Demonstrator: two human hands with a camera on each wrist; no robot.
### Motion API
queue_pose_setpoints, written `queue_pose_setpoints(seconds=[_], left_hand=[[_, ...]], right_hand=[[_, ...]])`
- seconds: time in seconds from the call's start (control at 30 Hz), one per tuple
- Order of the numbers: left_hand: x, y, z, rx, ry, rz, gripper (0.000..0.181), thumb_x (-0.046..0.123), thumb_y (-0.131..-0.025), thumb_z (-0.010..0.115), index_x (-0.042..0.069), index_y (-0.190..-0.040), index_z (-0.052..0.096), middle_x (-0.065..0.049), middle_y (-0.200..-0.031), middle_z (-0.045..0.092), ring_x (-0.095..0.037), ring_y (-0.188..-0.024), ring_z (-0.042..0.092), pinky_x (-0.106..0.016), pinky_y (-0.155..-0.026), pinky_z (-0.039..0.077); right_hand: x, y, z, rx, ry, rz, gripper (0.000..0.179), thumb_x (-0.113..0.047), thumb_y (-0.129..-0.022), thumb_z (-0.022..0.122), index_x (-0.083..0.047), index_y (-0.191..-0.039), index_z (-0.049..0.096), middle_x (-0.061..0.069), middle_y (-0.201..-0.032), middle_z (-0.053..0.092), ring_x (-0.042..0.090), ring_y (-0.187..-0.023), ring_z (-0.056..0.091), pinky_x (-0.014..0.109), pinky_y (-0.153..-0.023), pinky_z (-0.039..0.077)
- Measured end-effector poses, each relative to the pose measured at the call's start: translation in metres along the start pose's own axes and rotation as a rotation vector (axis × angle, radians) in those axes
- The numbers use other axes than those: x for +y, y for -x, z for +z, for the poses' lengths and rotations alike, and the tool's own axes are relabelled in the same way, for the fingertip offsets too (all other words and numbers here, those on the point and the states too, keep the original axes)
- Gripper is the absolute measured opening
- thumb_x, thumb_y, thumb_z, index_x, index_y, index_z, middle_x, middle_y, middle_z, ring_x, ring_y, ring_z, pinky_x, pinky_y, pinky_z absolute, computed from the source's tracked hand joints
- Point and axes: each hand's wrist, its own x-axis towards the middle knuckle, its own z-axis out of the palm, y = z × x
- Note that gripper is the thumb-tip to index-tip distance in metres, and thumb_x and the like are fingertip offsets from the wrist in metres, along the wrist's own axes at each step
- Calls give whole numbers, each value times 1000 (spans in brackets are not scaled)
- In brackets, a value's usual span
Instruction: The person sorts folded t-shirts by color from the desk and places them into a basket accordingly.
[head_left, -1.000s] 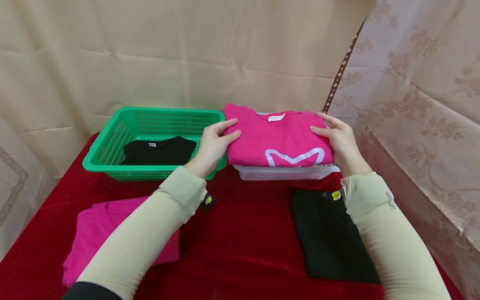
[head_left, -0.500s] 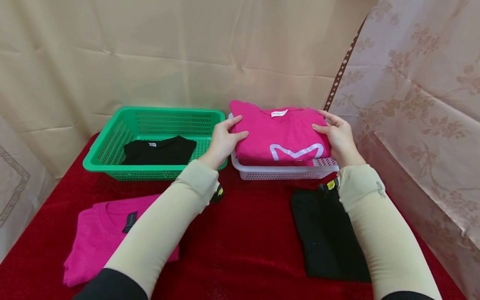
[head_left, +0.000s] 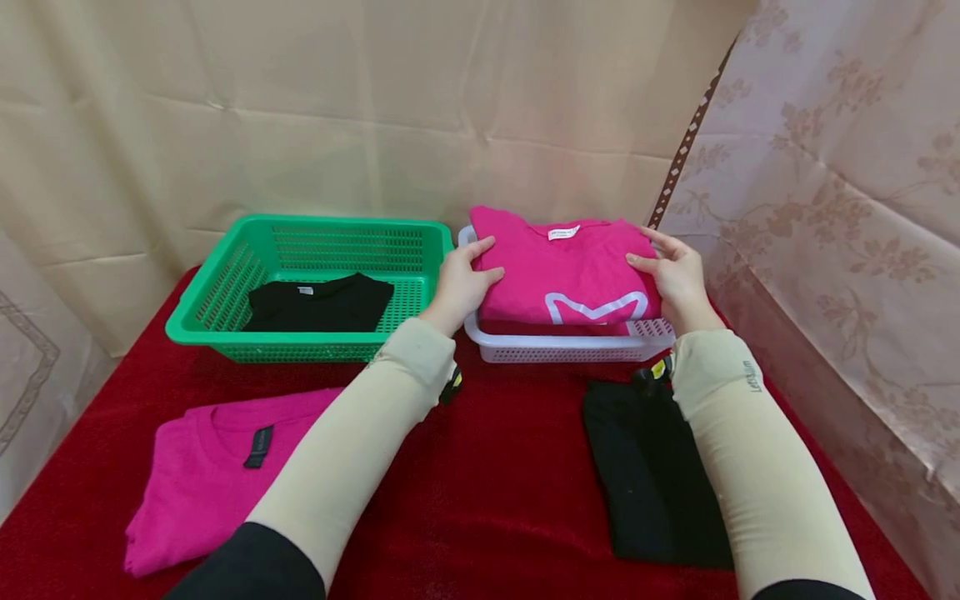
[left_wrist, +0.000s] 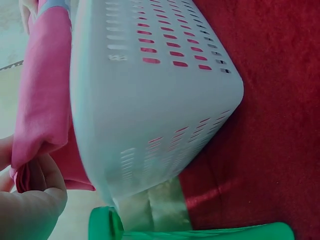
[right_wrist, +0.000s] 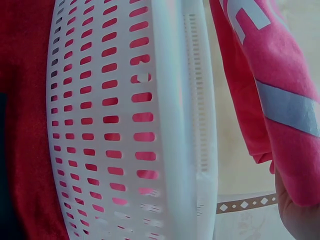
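A folded pink T-shirt point(head_left: 562, 271) with a white neck label and a pale outline print hangs level over the white slotted basket point(head_left: 562, 350). My left hand point(head_left: 459, 285) pinches its left edge, thumb on top. At the opposite edge my right hand point(head_left: 678, 279) grips the shirt the same way. In the left wrist view the left hand's fingers point(left_wrist: 47, 175) curl under the folded layers. Seen from the right wrist, the pink T-shirt point(right_wrist: 295, 135) is above the rim of the white basket point(right_wrist: 175, 120), and pink cloth shows through the slots.
A green basket point(head_left: 187, 329) beside the white one holds a folded black garment point(head_left: 322, 304). Another folded pink shirt point(head_left: 187, 483) lies front left on the red cloth point(head_left: 465, 492), partly behind my left arm. A folded black garment point(head_left: 645, 475) lies front right.
Both hands have carried the pink T-shirt slightly right, and more of the white basket's front rim shows beneath it. The left arm has shifted right, uncovering the other pink shirt's dark label.
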Motion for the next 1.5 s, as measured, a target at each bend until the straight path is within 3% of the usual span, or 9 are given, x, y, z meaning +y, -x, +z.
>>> queue_pose_setpoints(seconds=[0.23, 0.37, 0.63, 0.7, 0.83, 1.0, 1.23, 1.4, 1.5], left_hand=[[-1, 0, -1, -2, -30, 19, 55, 8, -94, 66, 13, -147, 49, -13, -152, 46, -27, -141, 42, -38, -111, 43], [-2, -2, -2, -7, -51, 21, 56, 9, -95, 65, 13, -148, 48, -12, -152, 46, -28, -141, 41, -39, -111, 44], [-4, -1, -9, -26, -123, -9, 57, 9, -95, 64, 13, -149, 46, -13, -150, 49, -29, -131, 53, -39, -99, 53], [-3, 0, -11, -29, -96, -19, 57, 10, -95, 65, 14, -149, 46, -12, -151, 48, -30, -131, 53, -39, -100, 53], [-3, 2, -12, -31, -44, -20, 55, 11, -96, 64, 14, -148, 47, -10, -152, 47, -30, -133, 52, -38, -102, 52], [-9, 4, -13, -37, -3, -5, 54, 13, -96, 64, 13, -148, 47, -10, -151, 49, -30, -131, 53, -38, -103, 51], [-14, 20, -22, -43, 70, 13, 49, 11, -96, 63, 6, -144, 51, -10, -148, 51, -30, -124, 59, -39, -104, 50], [-17, 35, -35, -66, 105, 10, 48, 15, -98, 62, 8, -144, 51, -8, -147, 52, -29, -124, 58, -40, -106, 49], [-18, 44, -42, -75, 110, 12, 48, 17, -98, 62, 8, -144, 51, -7, -146, 53, -29, -124, 57, -41, -105, 49]], right_hand=[[3, -2, 4, 66, 87, -62, 55, -11, -89, 72, -20, -141, 57, -5, -116, 65, 5, -101, 60, 11, -77, 53], [6, -4, 8, 86, 113, -79, 54, -12, -89, 72, -22, -140, 58, 0, -129, 64, 11, -111, 59, 19, -94, 52], [9, -8, 8, 106, 416, -97, 53, -5, -95, 62, -11, -146, 49, 15, -146, 53, 21, -126, 56, 29, -105, 49], [10, -7, 7, 90, 385, -93, 53, -2, -96, 59, -8, -147, 47, 17, -147, 51, 23, -124, 58, 34, -105, 48], [12, -5, 5, 47, 309, -72, 53, -4, -98, 56, -5, -149, 43, 21, -148, 48, 8, -104, 65, 40, -109, 44], [17, -2, 5, 3, 174, -36, 54, -3, -98, 55, -1, -150, 40, 25, -148, 46, -5, -83, 64, 34, -105, 45], [21, 11, 9, -73, -6, 20, 58, -9, -97, 60, 0, -151, 37, -1, -106, 63, -1, -76, 69, 26, -97, 49], [23, 25, 16, -135, -60, 6, 58, -13, -97, 62, 1, -149, 40, -9, -99, 66, 2, -81, 71, 22, -93, 52], [26, 34, 23, -165, -94, -33, 44, -10, -97, 62, 1, -138, 51, -11, -94, 71, 5, -80, 72, 18, -85, 56]])
